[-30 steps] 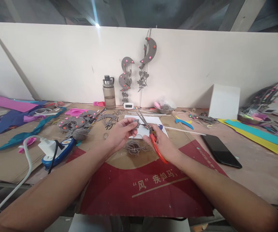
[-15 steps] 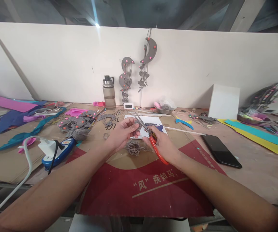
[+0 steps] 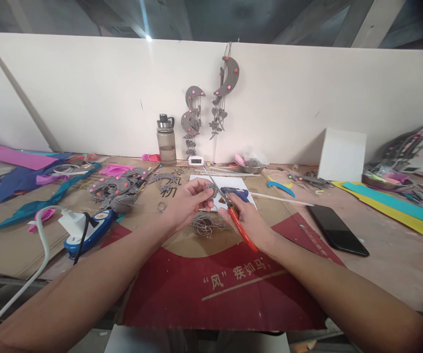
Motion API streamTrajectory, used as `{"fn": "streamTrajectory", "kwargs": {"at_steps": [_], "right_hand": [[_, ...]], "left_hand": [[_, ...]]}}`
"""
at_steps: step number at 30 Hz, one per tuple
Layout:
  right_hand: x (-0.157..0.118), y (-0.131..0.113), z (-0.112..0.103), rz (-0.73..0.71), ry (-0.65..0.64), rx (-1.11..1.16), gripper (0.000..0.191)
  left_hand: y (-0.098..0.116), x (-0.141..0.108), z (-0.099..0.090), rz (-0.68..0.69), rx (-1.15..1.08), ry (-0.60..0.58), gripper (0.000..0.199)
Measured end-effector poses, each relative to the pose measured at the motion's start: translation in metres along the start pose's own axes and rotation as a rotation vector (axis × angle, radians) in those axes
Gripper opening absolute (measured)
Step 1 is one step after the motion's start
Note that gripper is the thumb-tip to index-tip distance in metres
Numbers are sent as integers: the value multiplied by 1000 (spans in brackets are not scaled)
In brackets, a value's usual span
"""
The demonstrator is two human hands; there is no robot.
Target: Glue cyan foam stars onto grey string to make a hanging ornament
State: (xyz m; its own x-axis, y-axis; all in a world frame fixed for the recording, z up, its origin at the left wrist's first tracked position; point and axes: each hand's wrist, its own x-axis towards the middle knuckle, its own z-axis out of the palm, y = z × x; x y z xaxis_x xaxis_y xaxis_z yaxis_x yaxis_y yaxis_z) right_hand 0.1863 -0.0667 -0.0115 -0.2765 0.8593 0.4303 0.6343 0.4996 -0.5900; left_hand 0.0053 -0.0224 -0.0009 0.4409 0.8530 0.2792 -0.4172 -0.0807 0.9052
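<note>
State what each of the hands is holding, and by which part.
Right hand: the scissors, by their red handles. Left hand: a small grey piece, pinched; which part cannot be told.

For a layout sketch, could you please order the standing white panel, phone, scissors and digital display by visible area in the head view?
1. Standing white panel
2. Phone
3. Scissors
4. Digital display

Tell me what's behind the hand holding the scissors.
Beyond the right hand, which holds the red-handled scissors, part of a white sheet and a dark blue object show. Whatever lies directly behind the hand is covered.
</note>
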Motion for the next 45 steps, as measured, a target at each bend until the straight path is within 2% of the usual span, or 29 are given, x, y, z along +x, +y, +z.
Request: {"fn": "streamTrajectory", "kwargs": {"at_steps": [9, 20, 26, 31, 37, 42, 45], "right_hand": [[-1, 1, 2, 8, 13, 31, 24], [2, 3, 0, 55, -25, 189, 25], [3, -2, 2, 111, 123, 539, 33], [7, 0, 2, 87, 240, 658, 31], [6, 3, 0, 87, 155, 541, 31], [8, 6, -12, 42, 158, 186, 29], [11, 9, -23, 22, 134, -42, 29]], "left_hand": [[-3, 1, -2, -2, -22, -19, 24], [1, 1, 0, -3, -22, 15, 25], [-2, 2, -1, -14, 12, 55, 28], [-2, 1, -1, -46, 34, 38, 32], [-4, 3, 1, 8, 73, 67, 35], [3, 5, -3, 0, 102, 123, 37], [12, 8, -8, 49, 18, 115, 35]]}}
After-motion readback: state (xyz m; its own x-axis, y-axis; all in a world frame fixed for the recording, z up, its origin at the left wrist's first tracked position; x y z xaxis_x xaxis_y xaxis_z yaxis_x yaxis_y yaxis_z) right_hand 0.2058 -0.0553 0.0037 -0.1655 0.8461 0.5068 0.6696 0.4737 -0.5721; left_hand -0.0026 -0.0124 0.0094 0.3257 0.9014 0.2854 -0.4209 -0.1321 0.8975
